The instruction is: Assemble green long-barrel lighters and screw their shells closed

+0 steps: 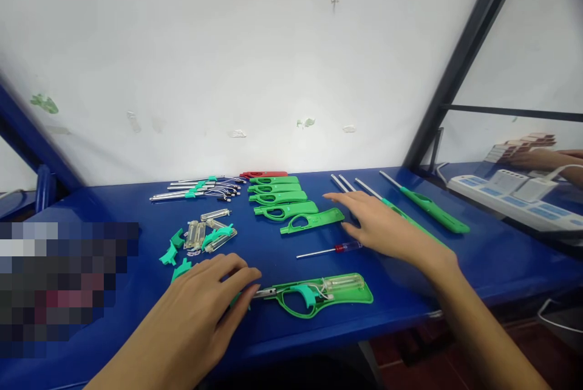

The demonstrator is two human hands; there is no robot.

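Note:
A half-shell gas lighter (339,299) lies near the table's front edge, its inside facing up. In its green handle sit a clear fuel tank (344,282), a teal trigger (307,294) and thin white wires. My left hand (214,299) is closed at the lighter's metal tube, thumb and fingers about it; the tube's far end is hidden by the hand. My right hand (378,223) hovers with fingers apart beside an empty green handle half (314,220). Below the right hand lies a screwdriver (325,251) with a red and dark handle, partly covered by the hand.
Several green handle halves (279,197) and a red one (264,174) lie by the wall. Metal tubes with wires (195,188), clear tanks (195,235) and teal triggers (170,253) lie left. Closed lighters (432,211) and a power strip (514,198) are right; another person's hand (532,158) is beyond.

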